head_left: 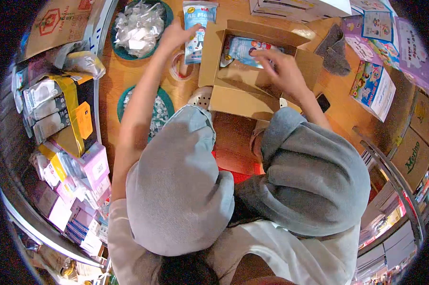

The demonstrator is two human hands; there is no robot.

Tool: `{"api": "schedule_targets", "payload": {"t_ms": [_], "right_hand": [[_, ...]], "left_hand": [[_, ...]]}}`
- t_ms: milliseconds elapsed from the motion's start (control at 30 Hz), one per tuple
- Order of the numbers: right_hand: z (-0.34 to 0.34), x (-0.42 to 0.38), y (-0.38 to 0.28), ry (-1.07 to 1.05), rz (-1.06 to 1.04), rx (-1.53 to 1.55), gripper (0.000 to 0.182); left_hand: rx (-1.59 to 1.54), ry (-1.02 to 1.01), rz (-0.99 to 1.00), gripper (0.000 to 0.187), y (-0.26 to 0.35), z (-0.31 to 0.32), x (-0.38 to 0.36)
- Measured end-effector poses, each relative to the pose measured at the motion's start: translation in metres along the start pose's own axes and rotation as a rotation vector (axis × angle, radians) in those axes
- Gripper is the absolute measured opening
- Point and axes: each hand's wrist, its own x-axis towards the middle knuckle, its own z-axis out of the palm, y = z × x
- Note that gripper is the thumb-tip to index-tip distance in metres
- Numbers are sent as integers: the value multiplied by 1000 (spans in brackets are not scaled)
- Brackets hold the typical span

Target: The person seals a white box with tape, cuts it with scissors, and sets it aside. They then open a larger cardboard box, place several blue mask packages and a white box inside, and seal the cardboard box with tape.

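Observation:
An open cardboard box (243, 100) stands on the floor in front of my knees, its flaps spread. Inside it lies a blue printed packet (246, 51). My right hand (282, 69) is over the box, its fingers apart above the packet's right part. Left of the box, a second blue-and-white packet (193, 47) lies lengthwise on the floor. My left hand (178, 37) is at that packet's left edge, fingers spread, with nothing visibly gripped. Whether its fingertips touch the packet is hard to tell.
A green basket (116, 47) of clear plastic wrappers and another green basket (120, 107) with white pieces stand left. A roll of tape (173, 71), grey cloth (334, 51), phone (323, 102) and printed boxes (372, 89) lie around. Stacked packs line the left side.

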Motion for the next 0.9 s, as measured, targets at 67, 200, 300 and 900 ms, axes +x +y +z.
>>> {"api": "schedule_targets", "payload": {"t_ms": [67, 200, 300, 900], "right_hand": [[-8, -4, -9, 123, 82, 111, 19], [-21, -6, -20, 223, 127, 152, 18], [-23, -8, -13, 286, 152, 155, 18], [-80, -43, 38, 473, 324, 465, 24]], "left_hand": [[2, -50, -5, 76, 6, 11, -4], [-64, 80, 7, 69, -7, 38, 2], [-263, 167, 0, 62, 1, 25, -7], [-152, -598, 684, 45, 150, -22, -79]]}}
